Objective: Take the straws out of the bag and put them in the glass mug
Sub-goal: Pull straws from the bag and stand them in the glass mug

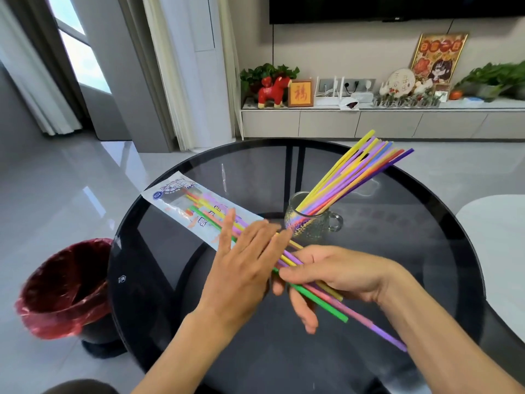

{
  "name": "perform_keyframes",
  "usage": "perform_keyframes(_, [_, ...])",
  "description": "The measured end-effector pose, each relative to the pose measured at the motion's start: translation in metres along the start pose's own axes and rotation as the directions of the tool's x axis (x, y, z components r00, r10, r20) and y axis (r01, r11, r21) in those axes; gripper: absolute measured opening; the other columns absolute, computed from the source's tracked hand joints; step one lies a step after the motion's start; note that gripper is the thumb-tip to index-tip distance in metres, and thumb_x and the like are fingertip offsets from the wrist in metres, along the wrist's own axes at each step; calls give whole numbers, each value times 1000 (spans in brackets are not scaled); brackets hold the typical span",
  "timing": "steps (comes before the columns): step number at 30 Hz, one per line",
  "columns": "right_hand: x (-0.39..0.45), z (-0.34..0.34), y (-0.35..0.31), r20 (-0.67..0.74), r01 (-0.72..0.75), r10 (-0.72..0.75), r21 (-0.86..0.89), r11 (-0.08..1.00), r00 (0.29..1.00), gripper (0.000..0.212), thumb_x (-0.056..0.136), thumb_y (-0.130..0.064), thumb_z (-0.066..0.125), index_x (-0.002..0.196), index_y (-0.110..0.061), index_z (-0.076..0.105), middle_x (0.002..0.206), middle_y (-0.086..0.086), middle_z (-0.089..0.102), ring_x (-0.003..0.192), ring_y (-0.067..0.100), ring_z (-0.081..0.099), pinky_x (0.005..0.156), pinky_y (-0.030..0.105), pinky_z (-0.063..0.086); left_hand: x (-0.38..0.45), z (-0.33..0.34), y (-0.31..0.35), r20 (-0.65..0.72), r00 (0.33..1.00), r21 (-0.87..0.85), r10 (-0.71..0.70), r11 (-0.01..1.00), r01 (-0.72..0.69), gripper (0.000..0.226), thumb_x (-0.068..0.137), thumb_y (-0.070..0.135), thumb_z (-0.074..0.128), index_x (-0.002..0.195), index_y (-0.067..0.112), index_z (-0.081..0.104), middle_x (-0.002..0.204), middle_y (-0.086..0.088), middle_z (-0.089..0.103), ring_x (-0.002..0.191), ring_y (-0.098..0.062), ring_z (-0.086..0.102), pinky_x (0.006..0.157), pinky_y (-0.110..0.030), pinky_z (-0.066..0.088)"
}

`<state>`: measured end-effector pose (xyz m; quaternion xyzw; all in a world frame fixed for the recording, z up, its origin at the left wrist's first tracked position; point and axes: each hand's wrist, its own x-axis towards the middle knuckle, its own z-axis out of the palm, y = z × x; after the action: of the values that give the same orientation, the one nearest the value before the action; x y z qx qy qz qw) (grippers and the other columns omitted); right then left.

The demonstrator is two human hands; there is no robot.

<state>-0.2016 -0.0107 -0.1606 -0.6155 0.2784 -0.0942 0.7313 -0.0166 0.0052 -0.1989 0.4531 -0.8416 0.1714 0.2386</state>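
Note:
A clear printed straw bag (181, 203) lies on the round dark glass table (412, 251), slanting from upper left toward the middle, with several coloured straws partly inside. My left hand (241, 265) lies flat on the bag's near end, fingers spread. My right hand (326, 277) grips a bunch of straws (321, 300) that stick out of the bag's mouth toward the lower right; green, pink, yellow and purple ones show. A glass mug (312, 223) with its handle to the right stands just beyond my hands and holds several straws (358, 172) that fan up to the right.
A dark bin (65, 285) lined with a red bag stands on the floor left of the table. A white seat edge (500, 237) shows at the right. A low cabinet (383, 120) with ornaments and plants runs along the far wall.

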Motion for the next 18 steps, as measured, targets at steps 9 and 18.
perform_keyframes(9, [-10, -15, -5, -408, 244, -111, 290, 925, 906, 69, 92, -57, 30, 91, -4, 74, 64, 21, 66, 57, 31, 63, 61, 39, 52, 20, -53, -12, 287, 836, -840, -468, 296, 454, 22, 101, 8, 44, 97, 16, 64, 87, -2, 73, 86, -13, 70, 85, -31, 57])
perform_keyframes(18, [-1, 7, -2, -605, 382, -374, -123, 916, 703, 30, 91, -2, 59, 118, -12, 65, 110, 9, 73, 96, 24, 70, 81, 34, 57, -8, -2, 12, 555, 806, -815, -206, 58, 576, 18, 99, -3, 43, 93, 3, 59, 86, -14, 72, 82, -15, 69, 79, -25, 52])
